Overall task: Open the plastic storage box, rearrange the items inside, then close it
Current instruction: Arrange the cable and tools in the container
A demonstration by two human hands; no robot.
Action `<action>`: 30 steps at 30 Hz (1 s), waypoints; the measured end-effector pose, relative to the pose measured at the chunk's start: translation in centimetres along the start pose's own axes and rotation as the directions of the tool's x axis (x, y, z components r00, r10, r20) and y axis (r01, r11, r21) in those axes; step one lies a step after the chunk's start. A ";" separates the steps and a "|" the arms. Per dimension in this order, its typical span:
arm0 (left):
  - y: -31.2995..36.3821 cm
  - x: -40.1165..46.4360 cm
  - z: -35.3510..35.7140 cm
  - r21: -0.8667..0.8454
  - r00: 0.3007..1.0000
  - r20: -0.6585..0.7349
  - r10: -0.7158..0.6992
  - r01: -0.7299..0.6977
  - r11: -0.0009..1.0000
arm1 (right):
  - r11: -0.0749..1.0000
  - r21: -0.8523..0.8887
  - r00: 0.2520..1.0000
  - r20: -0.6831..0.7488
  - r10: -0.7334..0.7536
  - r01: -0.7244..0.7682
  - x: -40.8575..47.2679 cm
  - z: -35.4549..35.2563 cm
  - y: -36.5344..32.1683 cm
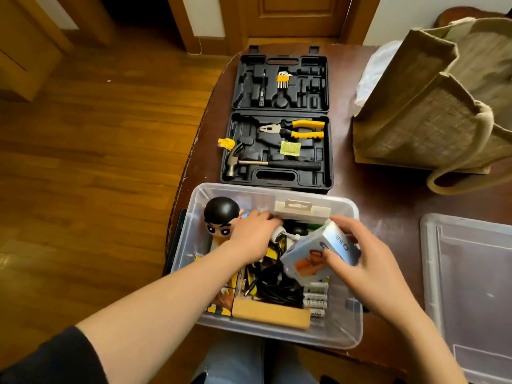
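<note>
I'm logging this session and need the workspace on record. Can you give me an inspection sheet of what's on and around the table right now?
Surface: dark brown table, scuffed along its left edge.
Job's things: clear storage box open, crowded; its lid lies to the right on the table.
Inside: big-headed figurine, batteries, cardboard piece, white carton.
Clutter: open black tool case with pliers, hammer, hex keys; jute bag.
Hands: left hand reaches among the items, fingertips hidden; right hand grips a pale blue carton.
Cables: black cord bundle in the box.
Surroundings: wooden floor, wooden door behind.
</note>
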State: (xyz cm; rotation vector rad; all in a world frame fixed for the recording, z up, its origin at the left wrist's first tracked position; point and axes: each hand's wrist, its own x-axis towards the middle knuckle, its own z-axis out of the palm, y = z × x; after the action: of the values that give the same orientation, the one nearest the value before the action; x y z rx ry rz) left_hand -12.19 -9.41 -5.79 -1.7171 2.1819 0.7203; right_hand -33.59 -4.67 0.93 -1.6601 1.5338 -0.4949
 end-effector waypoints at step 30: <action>-0.6 -4.4 -1.0 -0.790 0.995 -0.050 -0.088 0.014 0.613 | 0.990 0.135 0.978 -0.207 -0.023 0.051 0.7 -0.3 1.1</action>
State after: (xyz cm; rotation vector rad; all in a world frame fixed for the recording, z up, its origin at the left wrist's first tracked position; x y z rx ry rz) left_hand -10.34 -6.38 -2.91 -2.1916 1.9529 1.8465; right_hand -34.39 -5.39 0.08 -1.5707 1.5783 -0.7970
